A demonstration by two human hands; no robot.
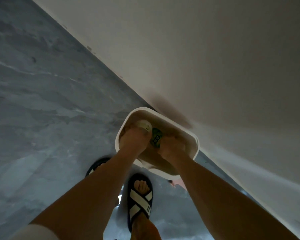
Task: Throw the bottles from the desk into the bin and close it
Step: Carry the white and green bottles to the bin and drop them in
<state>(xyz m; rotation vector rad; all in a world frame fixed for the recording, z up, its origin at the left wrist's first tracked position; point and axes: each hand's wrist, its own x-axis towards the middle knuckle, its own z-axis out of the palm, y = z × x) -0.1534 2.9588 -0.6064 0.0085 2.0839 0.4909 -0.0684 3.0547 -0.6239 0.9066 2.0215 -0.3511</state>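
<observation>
Inside the open bin (196, 144), left hand (133, 141) grips a pale bottle (144, 126); right hand (171, 146) grips a green-labelled bottle (156, 139); careless release risks bottles catching the rim.

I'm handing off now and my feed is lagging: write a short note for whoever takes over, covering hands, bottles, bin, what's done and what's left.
Left hand: inside the open bin, gripping a pale bottle.
Right hand: also in the bin, on a green-labelled bottle.
Bin stands on the floor against the wall. Its lid is not clearly visible.
Done: both bottles brought to the bin.
Left: release them, pull hands out, close the bin. The desk is out of view, so check it for more.
</observation>
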